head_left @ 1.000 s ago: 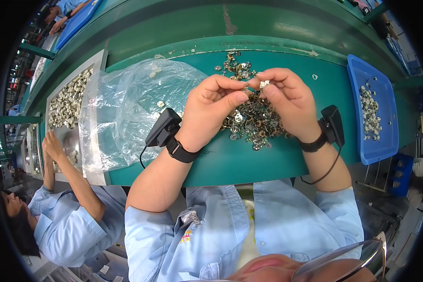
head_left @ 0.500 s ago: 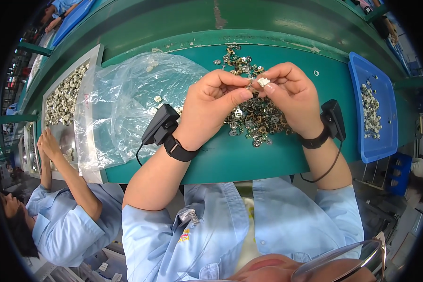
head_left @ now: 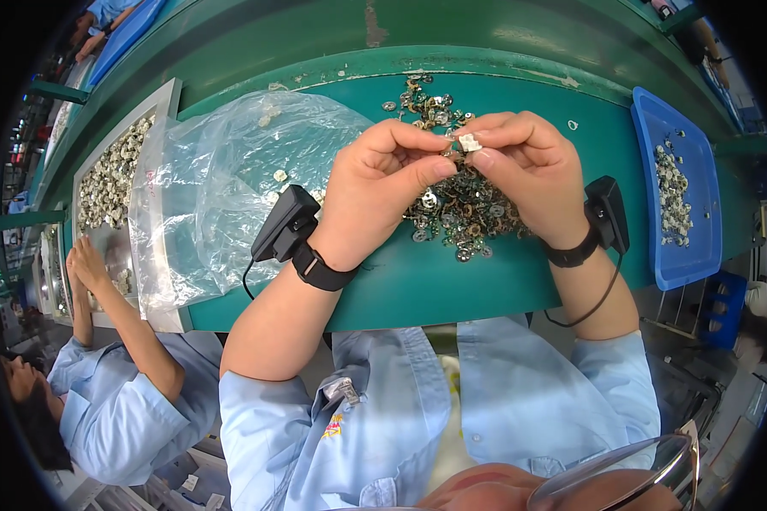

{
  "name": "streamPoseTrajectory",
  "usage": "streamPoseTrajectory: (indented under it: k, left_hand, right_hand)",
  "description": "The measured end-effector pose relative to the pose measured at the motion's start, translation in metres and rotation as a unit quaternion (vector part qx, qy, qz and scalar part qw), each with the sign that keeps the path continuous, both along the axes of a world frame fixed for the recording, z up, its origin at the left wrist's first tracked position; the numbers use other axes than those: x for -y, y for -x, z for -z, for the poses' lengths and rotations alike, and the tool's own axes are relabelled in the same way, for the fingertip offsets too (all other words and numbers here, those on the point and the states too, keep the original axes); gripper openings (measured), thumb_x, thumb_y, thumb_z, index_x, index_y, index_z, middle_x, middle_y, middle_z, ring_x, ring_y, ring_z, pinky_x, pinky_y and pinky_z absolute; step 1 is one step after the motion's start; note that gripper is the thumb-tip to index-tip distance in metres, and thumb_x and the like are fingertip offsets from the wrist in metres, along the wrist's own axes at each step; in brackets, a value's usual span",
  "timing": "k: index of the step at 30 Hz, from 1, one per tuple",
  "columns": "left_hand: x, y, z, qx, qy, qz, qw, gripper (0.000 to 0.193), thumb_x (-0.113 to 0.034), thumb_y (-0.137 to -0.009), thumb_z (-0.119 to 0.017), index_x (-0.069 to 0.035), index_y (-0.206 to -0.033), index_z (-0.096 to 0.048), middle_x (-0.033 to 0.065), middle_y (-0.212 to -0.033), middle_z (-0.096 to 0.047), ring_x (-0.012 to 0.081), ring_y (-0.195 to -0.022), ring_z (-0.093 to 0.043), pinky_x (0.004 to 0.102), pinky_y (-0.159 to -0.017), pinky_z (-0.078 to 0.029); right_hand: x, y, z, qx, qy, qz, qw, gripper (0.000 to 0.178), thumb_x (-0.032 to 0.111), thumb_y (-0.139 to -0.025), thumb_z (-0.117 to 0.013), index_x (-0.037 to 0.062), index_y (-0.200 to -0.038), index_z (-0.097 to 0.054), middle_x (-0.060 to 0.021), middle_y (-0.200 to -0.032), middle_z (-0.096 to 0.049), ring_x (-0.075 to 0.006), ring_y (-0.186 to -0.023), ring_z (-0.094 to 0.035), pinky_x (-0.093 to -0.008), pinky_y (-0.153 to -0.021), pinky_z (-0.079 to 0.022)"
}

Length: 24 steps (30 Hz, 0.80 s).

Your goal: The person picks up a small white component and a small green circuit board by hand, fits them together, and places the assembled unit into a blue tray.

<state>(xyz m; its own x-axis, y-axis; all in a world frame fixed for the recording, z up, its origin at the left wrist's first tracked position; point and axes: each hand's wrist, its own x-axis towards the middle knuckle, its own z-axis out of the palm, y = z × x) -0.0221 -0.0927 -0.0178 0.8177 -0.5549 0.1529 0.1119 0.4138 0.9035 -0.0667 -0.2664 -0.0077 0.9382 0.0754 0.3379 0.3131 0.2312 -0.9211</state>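
Over a heap of small metal parts (head_left: 473, 217), my two hands meet at the fingertips. My right hand (head_left: 537, 175) pinches a small white blocky piece (head_left: 470, 143) between thumb and fingers. Close beside it, the thumb and forefinger of my left hand (head_left: 371, 187) are pressed together. Something tiny and shiny shows at the left fingertips, too small to make out. The metal parts below are ring-like and disc-like, silver and brownish, lying loose on the green tabletop (head_left: 383, 298); my right hand covers some of them.
A clear plastic bag (head_left: 230, 170) with a few white pieces lies left. Beyond it, a metal tray (head_left: 169, 111) holds many white pieces, where a co-worker's hands (head_left: 85, 264) are busy. At right stands a blue tray (head_left: 690, 271) of similar pieces. Each wrist wears a strapped black device.
The white piece has turned a little in my right fingers and shifted slightly left and up. Both hands stay pinched together over the heap.
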Motion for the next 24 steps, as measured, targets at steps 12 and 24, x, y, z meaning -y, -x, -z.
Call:
streamPoseTrajectory:
  k: [12,24]
  left_hand:
    - [0.000,0.003,-0.001,-0.011,0.021,0.001,1.000,0.018,0.007,-0.077,-0.061,0.001,-0.093,-0.056,0.0088,-0.092,-0.061,0.0138,-0.086,-0.059,0.0243,-0.078,-0.049]
    - [0.000,0.004,0.002,0.016,0.020,-0.014,1.000,0.018,0.009,-0.074,-0.063,0.002,-0.090,-0.057,0.0092,-0.091,-0.061,0.0140,-0.084,-0.059,0.0248,-0.077,-0.049]
  right_hand:
    - [-0.001,0.005,-0.009,0.009,0.154,0.050,0.987,0.022,-0.007,-0.082,-0.052,-0.0020,-0.103,-0.056,-0.0137,-0.105,-0.055,-0.0182,-0.096,-0.055,-0.0283,-0.084,-0.046]
    - [-0.007,0.002,0.002,0.096,0.117,0.077,0.985,0.018,0.002,-0.077,-0.063,0.0043,-0.095,-0.062,-0.0079,-0.096,-0.061,-0.0155,-0.084,-0.058,-0.0256,-0.073,-0.047]
